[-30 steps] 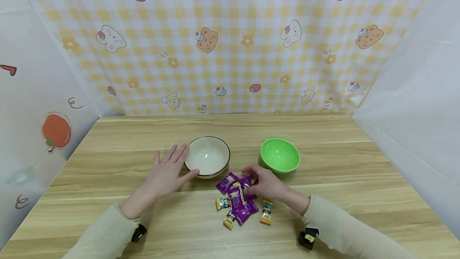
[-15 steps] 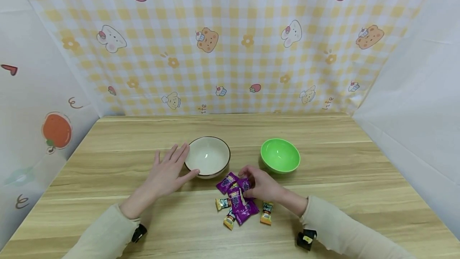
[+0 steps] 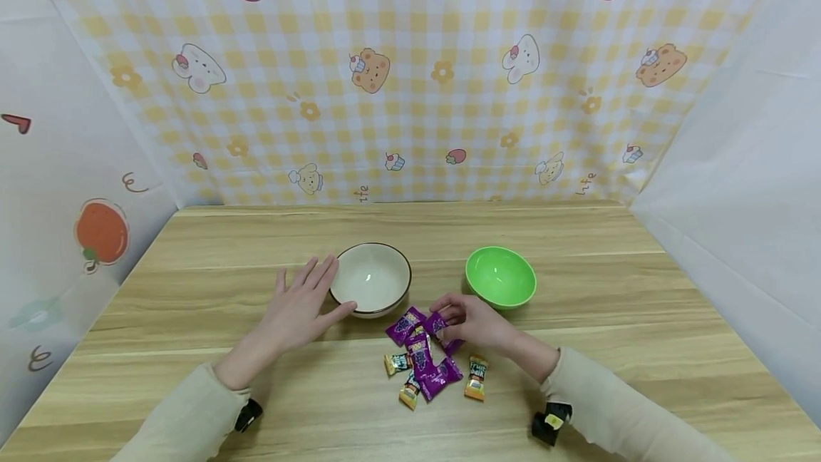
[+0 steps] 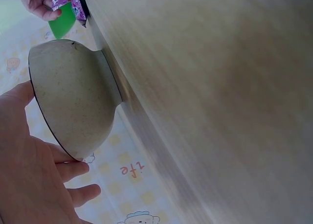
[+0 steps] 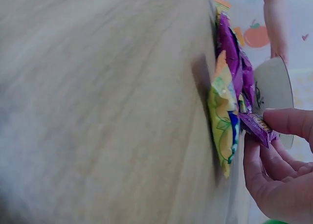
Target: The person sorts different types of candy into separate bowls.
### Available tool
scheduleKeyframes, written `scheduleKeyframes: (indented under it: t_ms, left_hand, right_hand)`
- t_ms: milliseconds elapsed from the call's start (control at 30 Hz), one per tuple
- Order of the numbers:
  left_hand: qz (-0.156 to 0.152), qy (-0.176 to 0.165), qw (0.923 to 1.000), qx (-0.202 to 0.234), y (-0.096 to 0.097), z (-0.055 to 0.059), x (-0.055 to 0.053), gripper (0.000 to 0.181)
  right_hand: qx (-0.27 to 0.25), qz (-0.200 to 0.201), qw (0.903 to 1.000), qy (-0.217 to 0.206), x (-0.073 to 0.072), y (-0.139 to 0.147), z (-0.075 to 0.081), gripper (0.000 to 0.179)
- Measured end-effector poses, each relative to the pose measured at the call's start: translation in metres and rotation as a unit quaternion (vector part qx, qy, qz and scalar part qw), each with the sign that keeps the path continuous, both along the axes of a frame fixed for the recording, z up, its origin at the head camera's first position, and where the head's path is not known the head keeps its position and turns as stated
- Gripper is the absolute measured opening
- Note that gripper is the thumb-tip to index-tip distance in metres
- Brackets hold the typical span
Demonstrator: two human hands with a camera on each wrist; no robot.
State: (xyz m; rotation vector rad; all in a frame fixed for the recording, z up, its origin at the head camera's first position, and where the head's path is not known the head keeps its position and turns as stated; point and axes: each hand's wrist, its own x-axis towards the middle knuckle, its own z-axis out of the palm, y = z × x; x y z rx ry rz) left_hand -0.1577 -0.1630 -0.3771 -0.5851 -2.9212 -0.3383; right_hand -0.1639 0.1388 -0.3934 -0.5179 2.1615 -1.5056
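My right hand [image 3: 477, 323] pinches a purple-wrapped candy [image 5: 257, 127] between thumb and fingers, at the right side of the candy pile. Several purple candies [image 3: 420, 358] with grape pictures lie heaped together, partly over yellow-and-black candies [image 3: 410, 392]. One yellow candy [image 3: 476, 379] lies apart, on the right. My left hand [image 3: 296, 311] rests with outstretched fingers at the left side of a cream bowl [image 3: 372, 278] with a dark rim. In the left wrist view, thumb and fingertips are at the rim of this upright bowl.
A small green bowl [image 3: 500, 276] stands behind my right hand, right of the cream bowl. The wooden table [image 3: 256, 234] ends at a yellow checked cloth [image 3: 442, 113] at the back. White cloth walls [image 3: 737, 162] close the sides.
My right hand first moves left into the pile, then slightly back right with a purple candy, which shifts and turns away from the other purple ones. The left hand stays still.
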Motion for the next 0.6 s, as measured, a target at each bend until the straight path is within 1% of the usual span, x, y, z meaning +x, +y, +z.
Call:
scheduleKeyframes:
  t_ms: [233,433,600]
  left_hand:
    - [0.0,-0.005,1.0,0.001,0.0,0.0,0.0,0.084]
    - [0.002,-0.007,1.0,0.0,0.0,0.0,-0.001,0.084]
    - [0.002,-0.008,1.0,0.002,0.0,0.0,0.0,0.084]
  right_hand:
    - [-0.024,-0.018,0.9993,-0.024,-0.003,0.007,0.006,0.039]
    - [-0.051,-0.028,0.9967,-0.055,-0.006,0.01,0.012,0.042]
    - [-0.054,-0.038,0.9959,-0.062,-0.01,0.011,0.019,0.045]
